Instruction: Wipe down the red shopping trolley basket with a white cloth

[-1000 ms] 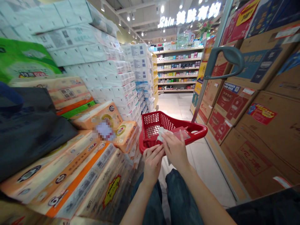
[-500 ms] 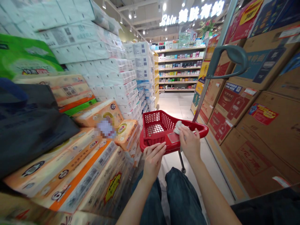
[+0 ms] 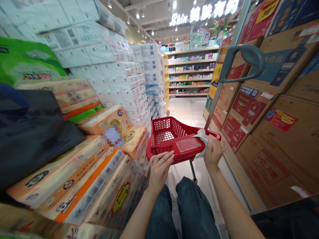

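My left hand (image 3: 159,173) lying open on the red shopping basket (image 3: 174,127), my right hand (image 3: 213,152) pinching a white wipe (image 3: 203,142) at its rim

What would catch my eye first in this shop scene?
The red basket stands out in the middle, with the left hand on its near rim and the right hand holding a white tissue at its right end. Tall stacks of tissue packs fill the left side, while large cardboard boxes line the right. Far ahead, a glowing sign shines above shop shelves.
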The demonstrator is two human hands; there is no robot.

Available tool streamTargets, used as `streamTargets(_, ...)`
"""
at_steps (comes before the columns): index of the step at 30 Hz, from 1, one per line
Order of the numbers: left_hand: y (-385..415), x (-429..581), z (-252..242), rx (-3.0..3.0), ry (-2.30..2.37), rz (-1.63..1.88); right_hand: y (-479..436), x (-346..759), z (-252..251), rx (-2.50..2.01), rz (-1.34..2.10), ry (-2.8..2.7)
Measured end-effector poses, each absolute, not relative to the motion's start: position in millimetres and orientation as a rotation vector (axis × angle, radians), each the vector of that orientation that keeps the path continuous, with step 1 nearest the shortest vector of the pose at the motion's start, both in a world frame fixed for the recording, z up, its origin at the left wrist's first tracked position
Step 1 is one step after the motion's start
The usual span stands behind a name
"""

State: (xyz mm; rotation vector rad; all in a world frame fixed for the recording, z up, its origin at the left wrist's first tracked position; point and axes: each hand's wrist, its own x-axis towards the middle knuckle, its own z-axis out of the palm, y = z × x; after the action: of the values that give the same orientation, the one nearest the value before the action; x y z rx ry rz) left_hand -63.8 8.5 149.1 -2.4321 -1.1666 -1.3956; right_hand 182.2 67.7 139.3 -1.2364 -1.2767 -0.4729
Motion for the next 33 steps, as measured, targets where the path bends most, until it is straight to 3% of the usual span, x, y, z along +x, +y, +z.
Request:
streamTargets(8, 11.1, -51.7, 143.8, -2.347, -1.175, -1.467, 23.5, 68.6, 129.7, -1.132, -0.364, -1.590)
streamTargets(14, 9.5, -66.9, 151.0, -2.435, -1.150, -1.365, 53.5, 142.8, 108.0, -1.042, -0.701, -1.647)
streamTargets(21, 9.6, -59.3, 148.6, -2.418, -1.171, -1.394, 59.2, 145.0, 118.8, -1.210, -0.498, -1.186)
streamTargets(27, 12.8, -55.2, 146.0, -2.381, -1.167, -1.457, 32.0, 75.4, 120.2, -1.120, -0.513, -1.564)
streamTargets(33, 13.6, -64.1, 150.0, -2.432, -1.151, -1.419, 50.9, 149.3, 134.1, -1.188, -0.517, -1.556)
